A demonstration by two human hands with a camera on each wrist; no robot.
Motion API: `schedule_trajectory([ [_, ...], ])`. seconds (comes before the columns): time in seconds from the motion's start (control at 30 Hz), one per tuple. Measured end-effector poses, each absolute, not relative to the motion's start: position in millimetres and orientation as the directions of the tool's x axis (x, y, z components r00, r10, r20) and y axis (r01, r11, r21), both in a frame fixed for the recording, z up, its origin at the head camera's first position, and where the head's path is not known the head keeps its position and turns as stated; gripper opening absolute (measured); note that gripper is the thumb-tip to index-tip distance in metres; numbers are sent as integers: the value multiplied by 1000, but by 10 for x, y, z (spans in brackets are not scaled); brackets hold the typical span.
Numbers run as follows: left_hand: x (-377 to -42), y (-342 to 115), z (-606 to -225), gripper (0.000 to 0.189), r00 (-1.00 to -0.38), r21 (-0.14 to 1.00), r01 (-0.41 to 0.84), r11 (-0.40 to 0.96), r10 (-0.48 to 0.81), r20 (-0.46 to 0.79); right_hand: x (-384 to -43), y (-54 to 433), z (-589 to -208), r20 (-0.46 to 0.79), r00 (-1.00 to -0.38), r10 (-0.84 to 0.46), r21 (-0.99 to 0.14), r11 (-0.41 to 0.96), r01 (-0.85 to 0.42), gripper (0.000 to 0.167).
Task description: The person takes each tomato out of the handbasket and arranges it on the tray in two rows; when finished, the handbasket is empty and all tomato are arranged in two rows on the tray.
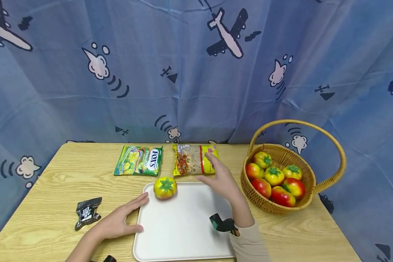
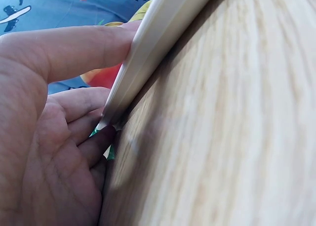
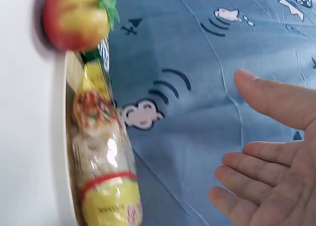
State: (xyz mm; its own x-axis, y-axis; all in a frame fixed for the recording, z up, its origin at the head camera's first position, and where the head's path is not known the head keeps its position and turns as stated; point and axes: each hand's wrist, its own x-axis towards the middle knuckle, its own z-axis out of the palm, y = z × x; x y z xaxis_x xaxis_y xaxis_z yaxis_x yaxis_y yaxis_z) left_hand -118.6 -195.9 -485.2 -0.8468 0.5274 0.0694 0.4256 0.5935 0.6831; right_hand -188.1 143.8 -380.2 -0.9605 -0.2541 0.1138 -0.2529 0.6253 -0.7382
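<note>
A white rectangular tray point(image 1: 183, 225) lies on the wooden table, with one yellow-and-red, tomato-like fruit point(image 1: 165, 187) at its far left corner. My left hand point(image 1: 121, 218) rests at the tray's left edge. In the left wrist view its thumb lies on the rim point(image 2: 143, 53), the fingers loosely bent beside it. Raised over the tray's far right part, my right hand point(image 1: 221, 178) has its fingers spread and holds nothing. Behind it lies a yellow-ended clear packet of noodles point(image 1: 193, 160), partly covered by the fingers in the head view. The right wrist view shows the empty palm point(image 3: 291, 186).
A wicker basket point(image 1: 255, 200) with a tall handle stands at the right, holding several similar fruits. A green FOX'S candy bag point(image 1: 139, 160) lies at the back left. Left of my left hand is a small black wrapped packet point(image 1: 87, 213). A blue curtain point(image 1: 170, 72) hangs behind the table.
</note>
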Motion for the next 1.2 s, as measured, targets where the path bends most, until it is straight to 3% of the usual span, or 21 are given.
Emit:
schedule_trajectory([
  [0.67, -1177, -1957, -4890, 81, -846, 677, 438, 592, 526, 87, -1953, 2581, -3394, 142, -973, -180, -703, 673, -227, 78],
  [1.2, -1209, -1981, -4906, 81, -840, 671, 448, 590, 534, 91, -2315, 3398, -3242, -40, -978, -204, -678, 724, -123, 83],
])
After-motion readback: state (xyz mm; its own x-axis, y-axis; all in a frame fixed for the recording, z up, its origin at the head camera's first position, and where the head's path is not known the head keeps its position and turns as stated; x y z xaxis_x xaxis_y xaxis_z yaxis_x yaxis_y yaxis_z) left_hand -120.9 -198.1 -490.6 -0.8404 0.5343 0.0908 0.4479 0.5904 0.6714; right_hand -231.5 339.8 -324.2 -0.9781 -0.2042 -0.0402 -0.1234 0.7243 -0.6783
